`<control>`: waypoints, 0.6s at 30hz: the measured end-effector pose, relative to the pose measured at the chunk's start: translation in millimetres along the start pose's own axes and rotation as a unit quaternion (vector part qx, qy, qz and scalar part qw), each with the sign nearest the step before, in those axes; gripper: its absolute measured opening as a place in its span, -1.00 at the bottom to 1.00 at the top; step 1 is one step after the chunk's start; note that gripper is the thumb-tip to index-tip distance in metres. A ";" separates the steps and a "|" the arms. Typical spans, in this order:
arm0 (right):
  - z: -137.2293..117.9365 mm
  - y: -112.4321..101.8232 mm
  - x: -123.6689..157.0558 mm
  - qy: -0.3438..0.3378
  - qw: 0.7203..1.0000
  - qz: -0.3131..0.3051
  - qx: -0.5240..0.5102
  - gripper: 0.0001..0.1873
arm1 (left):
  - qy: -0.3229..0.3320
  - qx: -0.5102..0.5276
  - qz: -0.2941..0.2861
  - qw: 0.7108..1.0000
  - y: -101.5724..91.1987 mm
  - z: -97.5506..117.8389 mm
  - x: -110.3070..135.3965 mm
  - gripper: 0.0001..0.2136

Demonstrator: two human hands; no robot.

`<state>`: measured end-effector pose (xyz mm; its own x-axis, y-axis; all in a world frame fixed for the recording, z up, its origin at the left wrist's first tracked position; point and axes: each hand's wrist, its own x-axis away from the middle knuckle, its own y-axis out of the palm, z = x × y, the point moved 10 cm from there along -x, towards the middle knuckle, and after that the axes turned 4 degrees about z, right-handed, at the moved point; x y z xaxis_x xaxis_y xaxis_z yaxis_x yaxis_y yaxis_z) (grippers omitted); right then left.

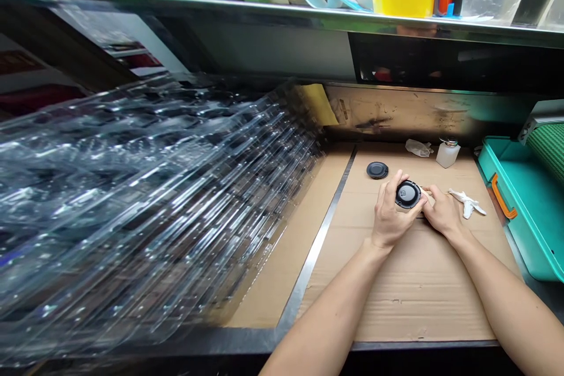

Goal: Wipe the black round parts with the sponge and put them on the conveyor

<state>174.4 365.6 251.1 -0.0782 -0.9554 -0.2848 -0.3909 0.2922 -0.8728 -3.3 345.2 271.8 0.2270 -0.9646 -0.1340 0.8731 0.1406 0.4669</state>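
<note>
My left hand (393, 211) has its fingers and thumb wrapped round a round black disc-shaped part (408, 194) with a grey centre and a small mark on it. Its face is tilted up toward me, just above the cardboard. Close by on the right, my right hand (440, 210) is closed, its fingertips near the part's right edge. Whatever those fingers hold, if anything, is hidden. A second round black part (378, 170) lies flat on the cardboard beyond my left hand. A crumpled white cloth (467, 204) lies just right of my right hand.
Stacked clear plastic trays (145, 205) fill the left side. Brown cardboard (414, 299) covers the bench. At the back stand a small white bottle (448, 153) and a crumpled clear bag (418, 148). A teal bin (524, 205) with an orange handle is at right; a shelf (264, 9) runs overhead.
</note>
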 end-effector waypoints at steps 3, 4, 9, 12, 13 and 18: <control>0.6 0.6 0.0 -0.001 1.000 0.002 0.000 -0.65 | -0.013 -0.006 -0.015 1.000 2.5 -2.6 0.7 -0.59; 0.7 0.4 0.2 -0.002 1.000 0.005 -0.004 -0.66 | -0.010 -0.010 -0.019 1.000 2.8 -3.3 0.0 -0.60; -9.2 -1.7 2.5 -0.037 0.998 0.007 -0.045 -0.69 | -0.042 -0.006 0.001 0.999 -7.5 -24.3 -16.2 -0.72; -21.2 -11.4 2.5 -0.088 0.996 0.012 -0.030 -0.64 | -0.186 0.065 0.011 0.980 -14.3 -60.0 -25.0 -0.64; -19.6 -18.7 1.2 -0.086 0.996 0.029 -0.003 -0.64 | -0.232 0.097 0.007 0.968 -14.1 -69.3 -25.8 -0.62; 28.3 -52.7 -6.6 0.046 0.979 0.059 0.189 -0.75 | -0.322 0.216 -0.008 0.922 -10.6 -78.6 -28.2 -0.65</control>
<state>221.5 357.7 287.7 -0.1920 -0.9088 -0.3704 -0.0091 0.3790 -0.9253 14.9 388.4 201.9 -0.2087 -0.9176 0.3384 0.5892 0.1582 0.7923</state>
